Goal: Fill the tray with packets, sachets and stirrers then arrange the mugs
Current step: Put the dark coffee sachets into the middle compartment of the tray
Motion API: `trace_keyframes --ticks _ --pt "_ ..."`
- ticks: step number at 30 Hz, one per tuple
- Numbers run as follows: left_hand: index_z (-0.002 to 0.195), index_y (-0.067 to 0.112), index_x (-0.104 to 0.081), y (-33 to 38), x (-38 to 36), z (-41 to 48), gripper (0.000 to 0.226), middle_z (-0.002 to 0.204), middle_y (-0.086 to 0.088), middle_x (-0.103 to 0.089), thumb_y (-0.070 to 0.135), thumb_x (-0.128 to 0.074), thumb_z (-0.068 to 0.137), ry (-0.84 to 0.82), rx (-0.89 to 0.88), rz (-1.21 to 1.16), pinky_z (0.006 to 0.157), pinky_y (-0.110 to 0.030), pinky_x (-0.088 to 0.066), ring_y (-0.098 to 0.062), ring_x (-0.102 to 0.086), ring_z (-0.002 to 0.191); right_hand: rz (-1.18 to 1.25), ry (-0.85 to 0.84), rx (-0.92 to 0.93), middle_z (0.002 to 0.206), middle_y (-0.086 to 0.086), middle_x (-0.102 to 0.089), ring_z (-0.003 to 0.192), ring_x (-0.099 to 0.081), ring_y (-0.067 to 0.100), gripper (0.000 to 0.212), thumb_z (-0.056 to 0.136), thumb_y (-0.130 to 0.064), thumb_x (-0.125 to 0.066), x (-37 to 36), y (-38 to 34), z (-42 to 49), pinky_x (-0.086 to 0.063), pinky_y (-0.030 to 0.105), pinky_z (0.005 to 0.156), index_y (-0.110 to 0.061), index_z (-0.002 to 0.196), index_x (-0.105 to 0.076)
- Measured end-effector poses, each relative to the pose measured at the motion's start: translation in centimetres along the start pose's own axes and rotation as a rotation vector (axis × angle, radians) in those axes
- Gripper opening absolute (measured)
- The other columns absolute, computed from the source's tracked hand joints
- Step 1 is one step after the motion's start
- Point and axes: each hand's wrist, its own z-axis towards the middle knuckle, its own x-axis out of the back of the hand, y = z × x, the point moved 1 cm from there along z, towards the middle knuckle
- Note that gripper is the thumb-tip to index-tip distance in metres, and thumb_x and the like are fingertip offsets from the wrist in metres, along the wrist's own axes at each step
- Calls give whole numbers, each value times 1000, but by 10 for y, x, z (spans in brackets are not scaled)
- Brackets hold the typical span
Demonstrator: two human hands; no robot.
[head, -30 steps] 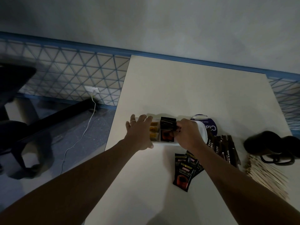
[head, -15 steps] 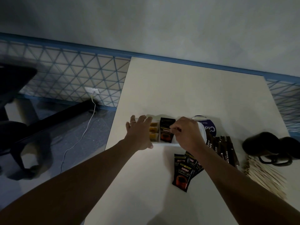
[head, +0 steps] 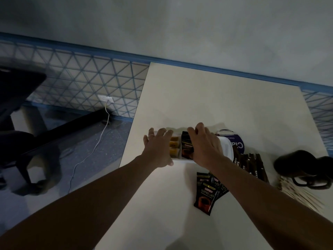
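Note:
A white divided tray (head: 227, 149) sits on the pale table (head: 216, 98). Yellow sachets (head: 174, 146) fill its left compartment and black coffee packets (head: 187, 148) stand in the middle one. My left hand (head: 158, 150) rests flat on the tray's left end, fingers spread. My right hand (head: 205, 147) lies over the middle compartment, fingers pressing on the standing black packets. More black packets (head: 207, 193) lie loose on the table in front of the tray. Brown stick sachets (head: 252, 165), wooden stirrers (head: 299, 193) and dark mugs (head: 299, 165) lie to the right.
A purple-labelled round lid or container (head: 237, 143) sits behind the tray's right end. The table's left edge drops to the floor, where a white cable (head: 93, 152) runs to a wall socket. A dark chair (head: 16, 109) stands at far left.
My right hand moved from pinching a black packet to reaching over the top of the packets in the tray. The left hand stayed on the tray's left end.

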Motion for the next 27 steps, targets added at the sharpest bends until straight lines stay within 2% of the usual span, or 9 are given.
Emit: trace_keyframes --ticks 10,16,22,27 --pt "151 22 -19 0 1 -1 105 158 -4 -20 40 -84 69 -6 -9 -2 117 -59 -15 -44 -4 146 -13 29 53 113 8 -47 93 -50 20 58 75 -20 -76 -4 1 5 -36 29 69 -16 124 -47" --pt "151 23 -19 1 2 -2 106 158 -3 -20 39 -84 69 -5 1 -9 117 -59 -15 -43 -3 146 48 27 37 115 9 -47 97 -51 22 56 74 -14 -75 -4 2 4 -45 30 73 -14 124 -49" --pt "151 22 -17 3 5 -3 108 159 -4 -18 38 -85 68 -20 10 -9 118 -59 -13 -45 -1 147 164 14 9 121 7 -44 103 -51 22 67 73 -20 -79 -5 6 2 -50 31 75 -18 132 -46" --pt "151 23 -16 4 8 -6 112 158 -4 -20 41 -86 65 -9 8 -18 117 -61 -12 -46 -2 146 265 87 -50 125 5 -45 110 -54 23 69 75 -36 -80 -3 16 -10 -53 33 74 -22 135 -47"
